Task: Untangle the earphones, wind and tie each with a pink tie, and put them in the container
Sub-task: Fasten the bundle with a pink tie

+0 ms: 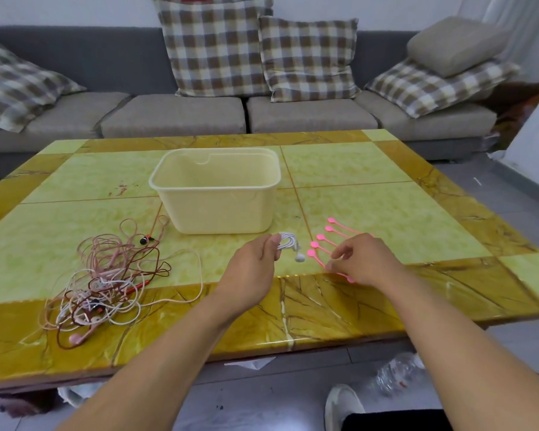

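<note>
the left hand [255, 259] grips a wound white earphone coil [288, 242] before the cream plastic container [215, 189], while the right hand [359, 259], fingers loosely curled, seems to be pinching a pink silicone tie [319, 261], likely next to be wrapped round the coil.

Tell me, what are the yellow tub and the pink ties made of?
The tub looks like smooth, slightly glossy plastic: thin, pale, evenly moulded walls and a rolled rim. The pink ties seem soft rubber or silicone, matte and flat with round ends, though that is a guess.
</note>
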A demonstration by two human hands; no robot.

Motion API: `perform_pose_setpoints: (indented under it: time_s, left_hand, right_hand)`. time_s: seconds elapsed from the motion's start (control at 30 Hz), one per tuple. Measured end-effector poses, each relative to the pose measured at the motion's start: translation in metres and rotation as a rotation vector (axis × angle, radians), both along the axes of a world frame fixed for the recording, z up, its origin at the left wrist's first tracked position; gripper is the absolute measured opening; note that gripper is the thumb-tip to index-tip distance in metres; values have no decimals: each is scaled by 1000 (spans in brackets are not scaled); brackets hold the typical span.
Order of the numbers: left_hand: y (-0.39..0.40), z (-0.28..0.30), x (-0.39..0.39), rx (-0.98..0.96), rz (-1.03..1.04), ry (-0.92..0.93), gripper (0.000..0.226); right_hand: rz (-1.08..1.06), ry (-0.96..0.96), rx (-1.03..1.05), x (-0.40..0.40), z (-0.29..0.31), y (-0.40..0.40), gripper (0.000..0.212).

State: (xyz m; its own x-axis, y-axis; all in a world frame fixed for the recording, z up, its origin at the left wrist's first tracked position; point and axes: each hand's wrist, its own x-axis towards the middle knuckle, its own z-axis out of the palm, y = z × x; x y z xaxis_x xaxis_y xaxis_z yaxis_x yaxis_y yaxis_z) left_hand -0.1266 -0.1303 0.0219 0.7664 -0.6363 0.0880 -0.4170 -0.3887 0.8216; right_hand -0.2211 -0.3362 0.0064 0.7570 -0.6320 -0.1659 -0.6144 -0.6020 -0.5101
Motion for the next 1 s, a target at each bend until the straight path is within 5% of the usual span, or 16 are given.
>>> perform_pose_setpoints:
  time_s: [0.13,0.23,0.47,0.73,1.0]
  left_hand:
    - [2,0,2,-25,15,40,41]
    - [4,3,0,-71,47,107,41]
    - [11,-2,-16,-55,6,214,43]
    - [10,-3,-16,-46,95,215,45]
    - [11,2,-11,-285,213,716,42]
  right_hand:
    - [25,179,-157,13,-11,7,6]
    - [99,266,-268,18,-11,18,16]
    - [137,-390,-56,22,41,58,14]
    - [317,-267,-187,27,49,105,10]
    - [177,-323,-142,23,47,115,12]
